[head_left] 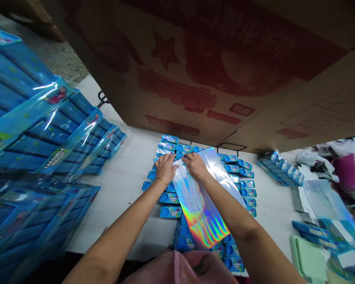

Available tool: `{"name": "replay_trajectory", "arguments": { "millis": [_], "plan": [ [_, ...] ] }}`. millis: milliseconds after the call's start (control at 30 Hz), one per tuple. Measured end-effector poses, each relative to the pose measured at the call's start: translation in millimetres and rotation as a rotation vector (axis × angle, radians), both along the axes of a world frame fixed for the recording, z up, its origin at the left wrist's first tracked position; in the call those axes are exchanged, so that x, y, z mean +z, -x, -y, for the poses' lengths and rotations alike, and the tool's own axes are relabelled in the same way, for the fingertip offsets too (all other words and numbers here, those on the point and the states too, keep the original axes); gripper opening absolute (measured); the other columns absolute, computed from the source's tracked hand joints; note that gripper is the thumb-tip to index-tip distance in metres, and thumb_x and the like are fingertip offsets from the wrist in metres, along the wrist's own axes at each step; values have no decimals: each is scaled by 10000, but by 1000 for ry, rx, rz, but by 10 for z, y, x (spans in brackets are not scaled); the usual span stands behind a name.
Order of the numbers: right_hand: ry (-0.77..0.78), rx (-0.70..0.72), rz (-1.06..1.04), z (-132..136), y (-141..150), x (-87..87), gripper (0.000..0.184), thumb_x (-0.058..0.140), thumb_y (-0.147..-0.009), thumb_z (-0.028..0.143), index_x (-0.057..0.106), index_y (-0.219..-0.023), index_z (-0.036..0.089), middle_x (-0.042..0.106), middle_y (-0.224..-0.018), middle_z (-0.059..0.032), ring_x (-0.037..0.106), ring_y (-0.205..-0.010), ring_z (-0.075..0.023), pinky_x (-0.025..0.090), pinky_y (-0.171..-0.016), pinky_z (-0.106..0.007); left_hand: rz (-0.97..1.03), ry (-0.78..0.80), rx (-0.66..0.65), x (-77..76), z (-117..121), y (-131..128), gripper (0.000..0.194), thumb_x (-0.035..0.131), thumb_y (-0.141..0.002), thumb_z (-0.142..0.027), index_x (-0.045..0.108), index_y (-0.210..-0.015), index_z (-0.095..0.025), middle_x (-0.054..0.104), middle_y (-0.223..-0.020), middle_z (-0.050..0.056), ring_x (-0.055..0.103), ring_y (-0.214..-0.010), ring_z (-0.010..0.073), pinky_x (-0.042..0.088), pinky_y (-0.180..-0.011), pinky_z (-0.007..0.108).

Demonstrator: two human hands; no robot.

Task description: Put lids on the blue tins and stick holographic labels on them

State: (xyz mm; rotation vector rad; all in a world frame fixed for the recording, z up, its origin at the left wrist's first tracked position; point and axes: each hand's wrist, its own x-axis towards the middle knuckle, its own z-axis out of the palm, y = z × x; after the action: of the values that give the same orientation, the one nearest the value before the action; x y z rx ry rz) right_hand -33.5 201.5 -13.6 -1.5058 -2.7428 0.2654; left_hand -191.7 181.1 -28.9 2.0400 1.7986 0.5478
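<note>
A shiny holographic sheet [192,197] with rainbow reflections slants across rows of small blue boxes [170,212] on the white table. At the sheet's far left corner is my left hand [165,169], its fingers bent over a blue box and the thumb pointing at the sheet's edge. What lies under those fingertips is hidden. Close beside it, my right hand [196,166] has its fingers closed at the sheet's far edge. Part of the sheet passes under my right forearm. More blue boxes [234,263] stand close to my body.
A large brown carton [171,86] with red print looms over the table's far side. Stacked blue display packs [56,126] fill the left. Scissors [103,98] lie behind them. Right are a blue pack [279,169], a pale green container [309,258] and another shiny sheet [328,199].
</note>
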Motion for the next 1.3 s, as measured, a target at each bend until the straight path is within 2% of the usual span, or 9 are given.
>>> {"name": "replay_trajectory", "arguments": {
  "millis": [200, 400, 633, 733, 867, 1000, 1067, 1167, 1300],
  "plan": [
    [0, -29, -138, 74, -160, -50, 299, 391, -872, 304, 571, -1102, 242, 546, -1102, -71, 419, -993, -201, 319, -834, -336, 19, -7, -84, -26, 12, -106, 202, 560, -725, -364, 628, -874, -246, 534, -985, 60, 441, -946, 245, 331, -771, 379],
    [-4, 3, -228, 36, -225, -105, 277, 460, -840, 337, 598, -1064, 249, 565, -1101, -46, 445, -990, -182, 329, -866, -319, 56, 57, 35, -39, 5, -210, 109, 562, -723, -305, 626, -715, -217, 558, -950, 56, 453, -921, 251, 347, -738, 382],
    [-34, 91, -139, 187, -202, -114, 292, 369, -878, 188, 563, -1097, 182, 549, -1127, -84, 451, -1005, -174, 355, -863, -304, 96, 47, 101, -29, 28, -262, 141, 532, -746, -307, 630, -715, -209, 555, -996, 64, 439, -969, 261, 342, -767, 401],
    [-58, 65, -133, 251, -225, -43, 242, 401, -866, 176, 594, -1010, 175, 554, -1116, -82, 444, -1024, -180, 348, -870, -313, 96, 52, 109, -25, 38, -275, 151, 528, -749, -315, 632, -720, -209, 554, -1005, 62, 435, -978, 261, 337, -776, 400],
    [-30, -37, -126, 312, -297, 173, 170, 453, -842, 204, 611, -885, 162, 592, -1001, -69, 476, -931, -195, 375, -785, -316, 69, 49, 109, -24, 47, -290, 145, 528, -749, -312, 632, -730, -213, 549, -1006, 54, 430, -983, 251, 331, -784, 390],
    [-48, -96, -201, 303, -288, 330, 196, 422, -856, 218, 604, -910, 169, 587, -953, -61, 487, -869, -174, 377, -767, -292, 61, 38, 117, -39, 46, -291, 134, 531, -750, -311, 627, -723, -222, 551, -1012, 40, 427, -986, 240, 323, -792, 379],
    [-94, -72, -183, 260, -224, 277, 228, 409, -865, 241, 594, -987, 190, 571, -1011, -65, 478, -886, -179, 374, -771, -295, 80, 45, 130, -50, 38, -286, 143, 526, -754, -321, 626, -724, -224, 555, -1018, 38, 428, -990, 238, 324, -786, 372],
    [-129, -3, -79, 202, -131, 54, 265, 405, -868, 243, 561, -1079, 209, 557, -1052, -72, 469, -869, -186, 381, -733, -298, 112, 58, 150, -64, 25, -278, 152, 513, -764, -318, 628, -732, -224, 559, -1024, 37, 432, -992, 232, 327, -780, 360],
    [-180, 45, -26, 227, -129, -224, 257, 390, -871, 194, 560, -1065, 192, 564, -1050, -67, 458, -869, -178, 377, -746, -288, 116, 50, 151, -76, 26, -281, 152, 509, -766, -307, 631, -733, -222, 557, -1026, 32, 431, -992, 226, 320, -795, 360]
  ]
}}
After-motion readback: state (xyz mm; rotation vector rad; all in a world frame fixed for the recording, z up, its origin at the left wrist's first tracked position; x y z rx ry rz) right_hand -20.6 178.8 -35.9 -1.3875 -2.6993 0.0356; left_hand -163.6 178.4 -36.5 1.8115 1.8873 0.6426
